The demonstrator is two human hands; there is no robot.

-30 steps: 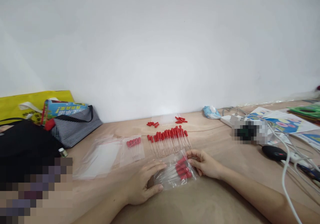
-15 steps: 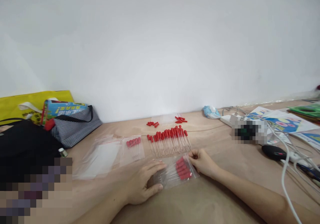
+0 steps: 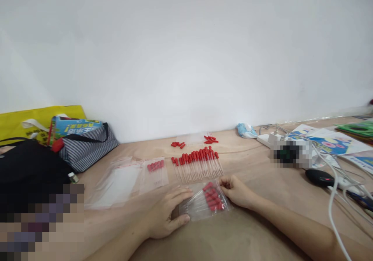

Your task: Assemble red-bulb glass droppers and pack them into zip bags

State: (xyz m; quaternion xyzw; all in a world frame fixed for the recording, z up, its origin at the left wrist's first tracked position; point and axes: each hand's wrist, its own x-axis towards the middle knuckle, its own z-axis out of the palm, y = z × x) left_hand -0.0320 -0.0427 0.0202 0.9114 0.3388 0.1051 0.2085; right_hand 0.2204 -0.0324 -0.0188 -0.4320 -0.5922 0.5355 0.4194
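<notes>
A clear zip bag (image 3: pixel 201 214) lies in front of me, with several glass droppers in it. Their red rubber bulbs (image 3: pixel 214 198) are at the bag's right end, by the zip edge. My left hand (image 3: pixel 167 214) rests at the bag's left end, thumb and fingers apart along its near and far edges. At the upper right corner, my right hand (image 3: pixel 234 189) has its fingertips closed on the bag's edge. Just beyond the bag, a row of glass droppers (image 3: pixel 198 163) lies side by side, bulbs away from me.
Left of the row is a filled bag of droppers (image 3: pixel 154 171), beside flat clear bags (image 3: pixel 116 183). Loose red bulbs (image 3: pixel 177 144) lie near the wall. Bags stand at left, including a striped bag (image 3: pixel 87 148). At right are a black mouse (image 3: pixel 319 177), a white cable (image 3: pixel 332 202) and papers.
Inside the bag, the droppers and their red bulbs have shifted slightly and spread. My right hand has moved a little along the bag's right edge; my left hand stays put.
</notes>
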